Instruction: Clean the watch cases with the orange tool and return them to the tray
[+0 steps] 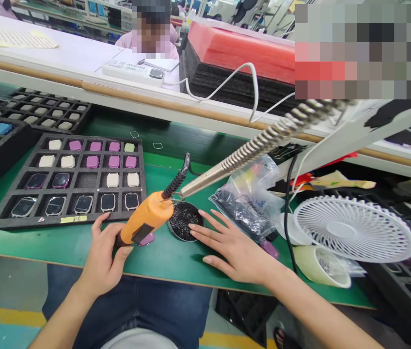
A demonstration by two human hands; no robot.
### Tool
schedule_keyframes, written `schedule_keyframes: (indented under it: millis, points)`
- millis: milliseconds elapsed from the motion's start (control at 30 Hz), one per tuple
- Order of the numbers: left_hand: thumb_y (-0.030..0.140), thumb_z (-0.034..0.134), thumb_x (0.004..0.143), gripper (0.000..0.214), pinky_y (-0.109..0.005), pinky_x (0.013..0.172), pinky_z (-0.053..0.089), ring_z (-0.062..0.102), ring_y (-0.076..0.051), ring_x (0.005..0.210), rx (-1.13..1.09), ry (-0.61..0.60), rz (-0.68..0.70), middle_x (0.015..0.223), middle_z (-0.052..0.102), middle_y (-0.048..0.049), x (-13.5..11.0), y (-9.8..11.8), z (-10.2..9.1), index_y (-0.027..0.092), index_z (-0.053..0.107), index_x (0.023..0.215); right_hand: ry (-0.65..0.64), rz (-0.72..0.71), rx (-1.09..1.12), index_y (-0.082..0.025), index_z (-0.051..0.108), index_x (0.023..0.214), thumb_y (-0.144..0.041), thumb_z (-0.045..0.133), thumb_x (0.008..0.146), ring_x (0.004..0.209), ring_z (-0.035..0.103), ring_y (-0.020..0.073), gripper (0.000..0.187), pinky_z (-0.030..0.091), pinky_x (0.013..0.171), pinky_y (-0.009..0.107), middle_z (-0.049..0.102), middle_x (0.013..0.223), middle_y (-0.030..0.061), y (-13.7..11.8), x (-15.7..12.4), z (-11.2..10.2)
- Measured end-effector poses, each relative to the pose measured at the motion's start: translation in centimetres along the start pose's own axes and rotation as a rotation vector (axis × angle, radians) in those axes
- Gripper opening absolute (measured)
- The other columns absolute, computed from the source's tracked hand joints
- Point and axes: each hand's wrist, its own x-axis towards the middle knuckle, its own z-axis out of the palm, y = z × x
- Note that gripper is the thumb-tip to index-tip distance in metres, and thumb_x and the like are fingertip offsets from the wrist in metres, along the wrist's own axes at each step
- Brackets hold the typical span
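An orange electric screwdriver [147, 218] hangs tilted from a coiled spring, its black nose pointing down toward me. My left hand [103, 254] is closed around that nose, between thumb and fingers; the tip is hidden. Behind the screwdriver's body, a small purple watch case [147, 239] lies partly covered on the green bench. Just to the right stands a round dish [184, 220] full of tiny dark parts, too small to name surely. My right hand [229, 247] is open, fingers stretched out, with fingertips at the dish's right side.
A dark foam tray [79, 219] of watch cases, some with screens, lies left. More trays sit farther left. Plastic bags [251, 198], a white slotted basket [354, 228] and a cream cup [322, 266] stand right. The metal spring [263, 145] crosses above; a person [123, 42] sits opposite.
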Motion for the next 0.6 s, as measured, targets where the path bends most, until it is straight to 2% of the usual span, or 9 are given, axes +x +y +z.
schedule_keyframes:
  millis: [300,500,600]
  points:
    - [0.027,0.047,0.112,0.019,-0.058,0.130,0.026,0.065,-0.026,0.106,0.016,-0.001,0.005,0.113,0.073,-0.0062,0.1,-0.1,0.0,0.023,0.056,0.128,0.034,-0.062,0.064,-0.033,0.026,0.175,-0.051,0.061,0.106,0.175,0.019,0.0339,0.080,0.020,0.143,0.068,0.047,0.175,0.0030,-0.5,2.8,0.4]
    - [0.030,0.046,0.113,0.019,-0.060,0.129,0.028,0.065,-0.026,0.106,0.020,0.001,-0.004,0.112,0.073,-0.0065,-0.1,-0.1,0.0,0.023,0.056,0.128,0.036,-0.055,0.068,-0.032,0.026,0.175,-0.049,0.061,0.106,0.175,0.018,0.0356,0.079,0.019,0.142,0.071,0.047,0.175,0.0042,-0.6,2.7,0.4]
    - [0.031,0.046,0.113,0.019,-0.062,0.128,0.029,0.065,-0.027,0.108,0.021,0.001,-0.010,0.110,0.072,-0.0065,-0.1,0.0,0.0,0.024,0.056,0.127,0.018,-0.066,0.068,-0.033,0.026,0.175,-0.051,0.061,0.106,0.174,0.020,0.0345,0.080,0.020,0.143,0.069,0.048,0.175,0.0032,-0.7,2.7,0.4]
